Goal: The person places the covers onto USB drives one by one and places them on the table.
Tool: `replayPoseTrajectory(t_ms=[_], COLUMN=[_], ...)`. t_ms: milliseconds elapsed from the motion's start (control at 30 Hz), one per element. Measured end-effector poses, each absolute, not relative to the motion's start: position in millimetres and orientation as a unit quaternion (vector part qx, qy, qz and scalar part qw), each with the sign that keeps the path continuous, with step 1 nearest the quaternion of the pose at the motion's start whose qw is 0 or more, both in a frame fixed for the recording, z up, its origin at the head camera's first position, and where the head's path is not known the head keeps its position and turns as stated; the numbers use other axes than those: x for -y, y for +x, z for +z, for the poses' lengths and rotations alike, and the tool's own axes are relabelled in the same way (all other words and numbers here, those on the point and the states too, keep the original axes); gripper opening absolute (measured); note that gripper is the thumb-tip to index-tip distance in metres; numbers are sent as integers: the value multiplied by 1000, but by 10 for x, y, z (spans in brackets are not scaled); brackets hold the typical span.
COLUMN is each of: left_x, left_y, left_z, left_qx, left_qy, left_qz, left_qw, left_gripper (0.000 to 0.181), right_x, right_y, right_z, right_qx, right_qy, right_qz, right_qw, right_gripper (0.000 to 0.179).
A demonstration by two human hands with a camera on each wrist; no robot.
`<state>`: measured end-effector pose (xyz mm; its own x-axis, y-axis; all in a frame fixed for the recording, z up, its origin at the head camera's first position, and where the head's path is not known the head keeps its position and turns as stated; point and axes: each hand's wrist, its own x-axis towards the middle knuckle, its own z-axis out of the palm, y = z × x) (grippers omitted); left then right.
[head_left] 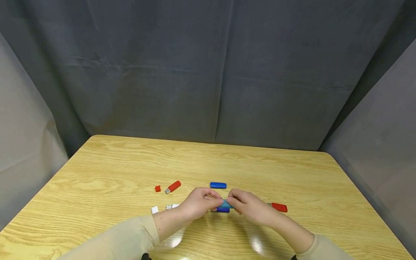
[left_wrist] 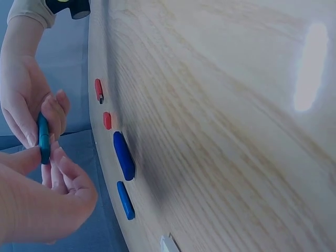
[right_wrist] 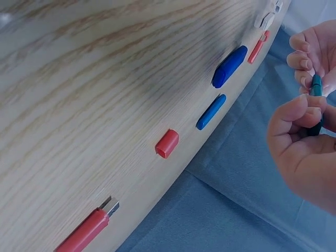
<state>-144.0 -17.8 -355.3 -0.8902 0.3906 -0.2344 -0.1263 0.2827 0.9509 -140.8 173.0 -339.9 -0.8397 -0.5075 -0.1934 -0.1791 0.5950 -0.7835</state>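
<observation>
A slim teal USB stick [head_left: 225, 204] is held just above the table between both hands. My left hand [head_left: 199, 204] pinches one end between thumb and fingers. At the other end, my right hand [head_left: 249, 206] grips it the same way, with the fingertips of both hands close together. A seam crosses the teal stick [left_wrist: 43, 137] in the left wrist view, and its two parts sit in line. Fingers cover both ends. Beneath the hands lies a dark blue USB stick [head_left: 222, 209], partly hidden in the head view.
Another blue stick [head_left: 218, 185] lies farther back. To the left are an uncapped red USB stick [head_left: 174, 186], its red cap [head_left: 157, 188], a white USB stick [head_left: 172, 206] and a white cap [head_left: 154, 209]. A second red stick [head_left: 279, 207] and red cap [right_wrist: 167, 143] lie right.
</observation>
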Motion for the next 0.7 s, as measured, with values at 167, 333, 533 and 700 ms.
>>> replayPoseTrajectory(t_ms=[167,333,533,700], left_x=[175,172,157,152], left_y=[-1440,-1449,-1438,-1430], left_z=[-3551,-3544,-3509,-3491], left_qx=[-768,-760,-749,-744], left_qy=[84,83,79,75], left_qz=[596,608,623,630], left_qw=[218,213,210,210], left_gripper=[19,17,17,17], right_x=[-1727,-1707,-1658,-1637], right_y=[-1400,-1385,-1369,-1359], right_z=[-3392,-3388,-3385,-3374], right_qx=[-870,-872,-886,-891], right_qy=[-202,-199,-187,-183], right_qz=[-404,-404,-393,-387], right_qw=[200,190,160,152], right_gripper=[26,28,35,36])
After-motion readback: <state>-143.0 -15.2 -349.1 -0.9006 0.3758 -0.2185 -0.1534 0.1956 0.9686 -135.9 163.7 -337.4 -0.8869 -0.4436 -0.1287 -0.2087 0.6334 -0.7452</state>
